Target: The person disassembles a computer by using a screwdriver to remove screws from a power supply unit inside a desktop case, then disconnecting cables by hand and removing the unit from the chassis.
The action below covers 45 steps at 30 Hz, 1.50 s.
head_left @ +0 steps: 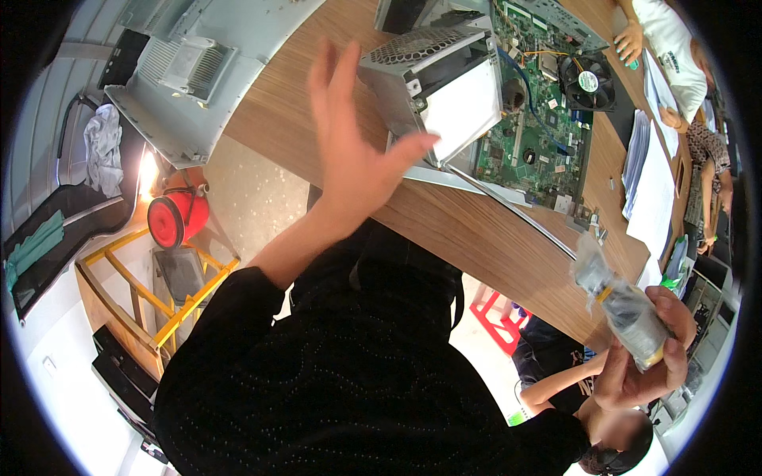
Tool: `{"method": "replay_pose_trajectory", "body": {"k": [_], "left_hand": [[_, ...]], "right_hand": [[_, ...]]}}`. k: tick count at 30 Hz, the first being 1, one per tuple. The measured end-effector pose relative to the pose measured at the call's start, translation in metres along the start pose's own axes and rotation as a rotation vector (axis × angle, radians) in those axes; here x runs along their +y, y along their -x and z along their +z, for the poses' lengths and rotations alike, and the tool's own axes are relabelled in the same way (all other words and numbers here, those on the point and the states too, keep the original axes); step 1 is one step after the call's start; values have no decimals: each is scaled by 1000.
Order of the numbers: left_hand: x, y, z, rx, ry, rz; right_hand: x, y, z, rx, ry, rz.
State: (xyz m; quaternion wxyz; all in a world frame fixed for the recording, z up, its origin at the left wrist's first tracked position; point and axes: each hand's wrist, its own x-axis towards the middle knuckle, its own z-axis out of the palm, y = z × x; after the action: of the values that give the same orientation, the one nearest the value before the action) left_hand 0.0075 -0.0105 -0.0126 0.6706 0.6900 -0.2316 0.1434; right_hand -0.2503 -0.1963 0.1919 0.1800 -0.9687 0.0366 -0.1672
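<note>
My right hand [647, 357] grips a long screwdriver [631, 317] by its handle, which is wrapped in clear plastic with a yellow band. Its thin metal shaft slants left across the wooden table to the front of an open computer case [476, 184]; I cannot make out what the tip touches. Fingers spread, my left hand [353, 159] is raised over the table edge, beside a metal box [397, 79] with a honeycomb grille and a white face. Inside the case lie a green circuit board [528, 119] and a black fan [587, 82].
Grey metal panels [190, 111] stand at the far left. Papers [647, 178] and small metal parts [595, 226] lie on the table at right. On the floor are a red round machine [178, 216] and a yellow frame [163, 317]. Other people sit at the right and lower right.
</note>
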Motion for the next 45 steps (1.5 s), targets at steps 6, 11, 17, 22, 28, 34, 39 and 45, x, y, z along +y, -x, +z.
{"method": "replay_pose_trajectory", "body": {"k": [6,11,17,22,28,34,39,45], "left_hand": [[36,19,-37,-575,-532,639],[50,-11,-22,-759,-691,710],[59,-32,-13,-1031,-788,914],[57,-35,-11,-1066,-732,952],[65,-46,-4,-1178,-757,955],[66,-54,0,-1215,-746,928],[62,-55,3,-1246,-661,831],[68,-43,1,-1200,-808,930]], "right_hand": [[13,3,8,-35,-103,151],[21,14,8,-18,3,224],[28,9,13,35,-125,156],[39,39,-1,86,-287,153],[52,72,-5,322,-258,299],[53,81,-3,312,-170,337],[57,82,-2,373,-181,336],[65,82,4,348,-199,348]]}}
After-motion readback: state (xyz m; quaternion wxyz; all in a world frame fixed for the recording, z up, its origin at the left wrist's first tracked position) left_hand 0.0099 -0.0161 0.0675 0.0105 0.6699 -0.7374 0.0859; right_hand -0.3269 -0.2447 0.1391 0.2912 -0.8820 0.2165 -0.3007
